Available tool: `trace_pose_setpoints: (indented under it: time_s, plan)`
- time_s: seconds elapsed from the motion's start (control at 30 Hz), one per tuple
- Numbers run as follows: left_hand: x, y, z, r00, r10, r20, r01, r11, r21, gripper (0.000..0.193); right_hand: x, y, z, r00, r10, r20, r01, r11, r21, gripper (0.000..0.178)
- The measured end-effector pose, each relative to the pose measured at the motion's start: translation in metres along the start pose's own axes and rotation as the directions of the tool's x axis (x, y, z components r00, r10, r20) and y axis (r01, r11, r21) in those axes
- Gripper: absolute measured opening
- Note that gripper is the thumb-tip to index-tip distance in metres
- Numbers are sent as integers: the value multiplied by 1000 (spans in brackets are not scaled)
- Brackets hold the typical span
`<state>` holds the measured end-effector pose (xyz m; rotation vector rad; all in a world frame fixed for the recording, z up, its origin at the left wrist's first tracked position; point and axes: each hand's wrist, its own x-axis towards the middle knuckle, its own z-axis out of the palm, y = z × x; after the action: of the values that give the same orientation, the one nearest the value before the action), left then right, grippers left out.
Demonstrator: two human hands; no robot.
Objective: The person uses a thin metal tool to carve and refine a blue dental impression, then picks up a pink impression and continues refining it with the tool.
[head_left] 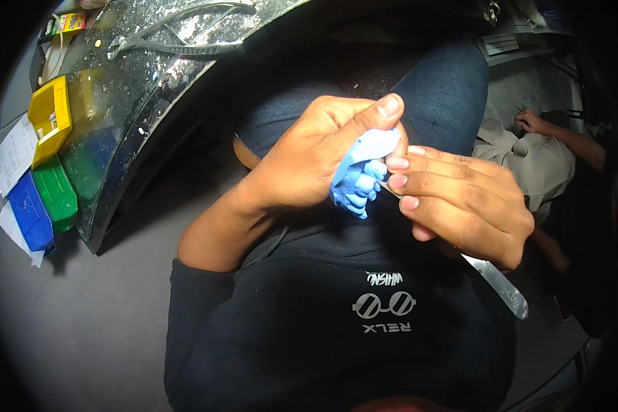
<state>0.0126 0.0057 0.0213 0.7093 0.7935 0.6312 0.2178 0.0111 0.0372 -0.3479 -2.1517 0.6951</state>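
My left fingers point(374, 118) are curled around a blue tooth model point(356, 180), with the thumb pressed along its top. The bumpy teeth face my right side. My right fingers point(436, 187) are bent close together and pinch a thin metal tool point(505, 292). Its narrow end points at the blue teeth, but I can't tell if it touches them. Its wide, flat end sticks out under my hand. Both hands are up in front of my dark shirt point(309, 329), near my blue jeans point(446, 89).

Farther out, on my left, is a dark tabletop point(106, 82) with white specks all over it. A long grey tool point(185, 49) with two arms lies on it. By its left edge sits a yellow bin point(63, 103) with some little pale things inside. A green bin point(56, 196) and a blue bin point(29, 209) come next, but I can't tell what is in them. A white paper point(14, 156) leans by the yellow one.

Off to my right, another person's hand point(530, 122) is just above some pale cloth point(529, 161).
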Motion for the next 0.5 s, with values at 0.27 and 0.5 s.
trace_pose_setpoints:
  time_s: [0.27, 0.5]
  plan:
    - [-4, -8, 2, 977, 170, -132, -165, 985, 43, 55, 0, -17, 3, 995, 81, -55, -84, 994, -69, 20]
    - [-6, -15, 1, 897, 413, -159, -406, 911, 76, 50, -20, -10, -17, 935, 288, -207, -228, 936, 269, 31]
